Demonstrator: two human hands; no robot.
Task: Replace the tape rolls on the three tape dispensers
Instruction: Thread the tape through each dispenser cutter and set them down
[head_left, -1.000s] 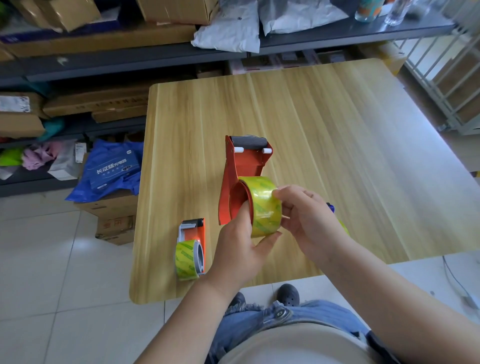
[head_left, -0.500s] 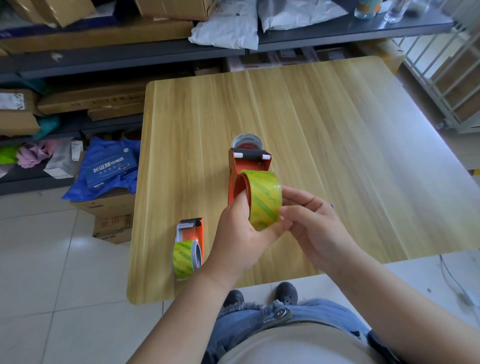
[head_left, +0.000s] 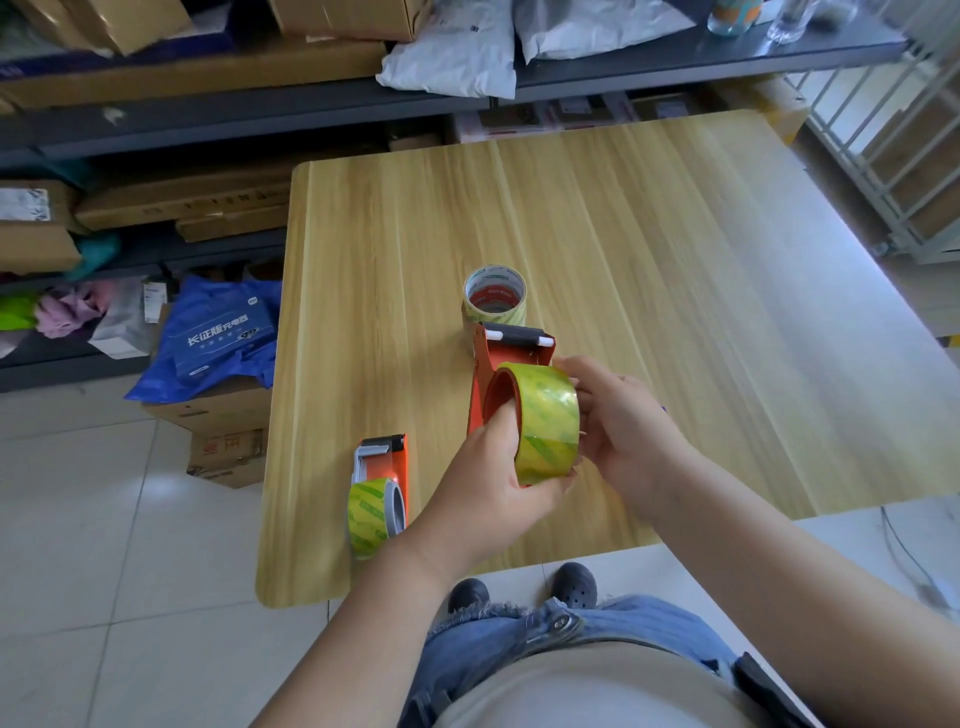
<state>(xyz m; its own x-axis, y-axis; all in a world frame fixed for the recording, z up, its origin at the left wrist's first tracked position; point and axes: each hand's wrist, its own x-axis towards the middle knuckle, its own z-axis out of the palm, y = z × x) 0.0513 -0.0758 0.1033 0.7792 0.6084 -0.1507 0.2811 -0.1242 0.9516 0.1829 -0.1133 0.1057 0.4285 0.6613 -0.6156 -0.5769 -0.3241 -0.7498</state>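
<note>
An orange tape dispenser is held above the wooden table, with a yellow-green tape roll sitting on its hub. My left hand grips the roll and dispenser from below, thumb inside the roll's rim. My right hand holds the roll's right side. A second orange dispenser loaded with a yellow-green roll lies on the table near the front left edge. A loose tape roll stands flat on the table just beyond the held dispenser.
Behind the table runs a dark shelf with cardboard boxes and white mailer bags. A blue bag on boxes sits on the floor at left. A metal railing stands at right.
Both hands lowered and turned the dispenser with its roll, which uncovered the loose roll behind it. The dispenser on the table has not moved.
</note>
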